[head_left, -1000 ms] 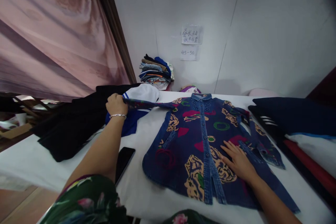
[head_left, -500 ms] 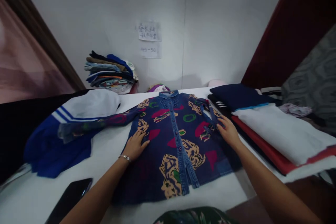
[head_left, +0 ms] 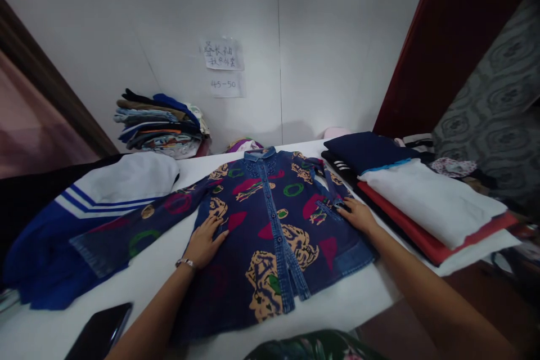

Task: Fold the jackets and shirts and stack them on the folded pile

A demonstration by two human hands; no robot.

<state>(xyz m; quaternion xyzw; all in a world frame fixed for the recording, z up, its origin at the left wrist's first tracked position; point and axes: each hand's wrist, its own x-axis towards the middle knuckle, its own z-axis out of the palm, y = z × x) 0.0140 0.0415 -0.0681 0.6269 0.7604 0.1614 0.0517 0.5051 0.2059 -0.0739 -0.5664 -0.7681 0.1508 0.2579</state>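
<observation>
"What does the view's near edge cut off?"

"The dark phone (head_left: 100, 329), on the left, and the person's floral garment (head_left: 312, 347)."

"What lies hidden?"

"Part of the blue-and-white garment (head_left: 50, 259), under the shirt's (head_left: 291, 208) left sleeve (head_left: 143, 228)."

"Does the right hand (head_left: 358, 215) grip the other sleeve (head_left: 334, 184)?"

"That cannot be told. And the clutter (head_left: 518, 202) at the right edge is too blurred to name."

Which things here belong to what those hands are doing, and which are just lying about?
In use:
- patterned shirt, spread out
- left hand, on its front
- right hand, by a sleeve's cuff

Lying about:
- black phone
- blue-and-white garment, partly under a sleeve
- folded clothes at right
- clothes stack by the wall
</observation>
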